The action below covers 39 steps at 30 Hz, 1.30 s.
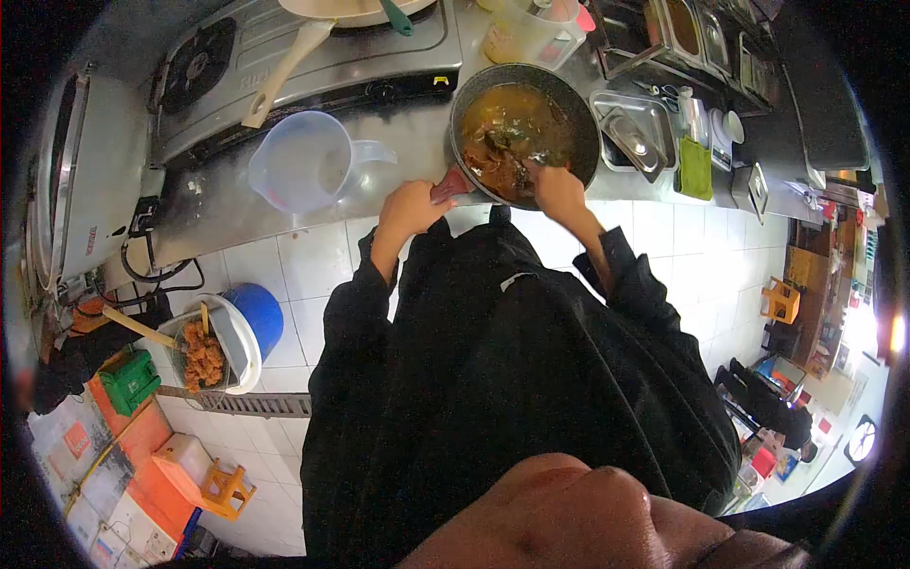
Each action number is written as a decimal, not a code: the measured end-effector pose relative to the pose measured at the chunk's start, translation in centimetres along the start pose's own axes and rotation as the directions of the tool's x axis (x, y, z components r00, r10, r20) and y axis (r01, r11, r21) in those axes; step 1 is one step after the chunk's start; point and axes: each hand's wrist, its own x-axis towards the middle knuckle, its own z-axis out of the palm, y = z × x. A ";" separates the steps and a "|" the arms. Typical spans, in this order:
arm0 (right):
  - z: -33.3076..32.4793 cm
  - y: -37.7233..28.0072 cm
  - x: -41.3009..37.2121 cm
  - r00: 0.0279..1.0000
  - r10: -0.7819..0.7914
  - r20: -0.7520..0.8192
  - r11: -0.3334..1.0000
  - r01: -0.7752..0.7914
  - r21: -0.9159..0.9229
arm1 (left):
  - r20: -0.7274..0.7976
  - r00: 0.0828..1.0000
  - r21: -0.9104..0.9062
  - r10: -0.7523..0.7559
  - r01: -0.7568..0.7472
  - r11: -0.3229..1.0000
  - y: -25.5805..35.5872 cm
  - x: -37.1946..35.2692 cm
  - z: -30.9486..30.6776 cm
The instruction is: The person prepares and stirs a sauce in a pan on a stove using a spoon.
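A dark speckled pan holds a brown, oily liquid with darker pieces in it, at the counter's front edge. My left hand is closed around the pan's reddish handle, on the pan's near left side. Over the pan's lower right part is my right hand, its fingers closed and close to the liquid; what they hold is too small to make out. Left of the pan stands a translucent measuring jug, its handle pointing right.
A stove bears a pale pan at the back left. Right of my pan are metal trays and a green cloth. Behind it stands another jug. Fried food is at lower left; a person is far right.
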 end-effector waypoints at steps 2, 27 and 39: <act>0.8 2.1 3.0 0.999 -0.047 0.003 0.999 0.047 0.029 | 0.002 1.000 0.001 0.007 -0.007 1.000 0.0 0.0 0.0; -3.8 2.8 5.0 0.946 -0.203 0.252 0.898 0.077 0.433 | 0.003 1.000 -0.017 -0.029 0.029 0.999 0.8 -0.7 -0.2; 2.4 -2.9 6.1 0.873 -0.466 0.146 0.885 0.461 0.065 | -0.064 0.997 -0.113 -0.040 0.032 0.993 1.8 -1.2 2.3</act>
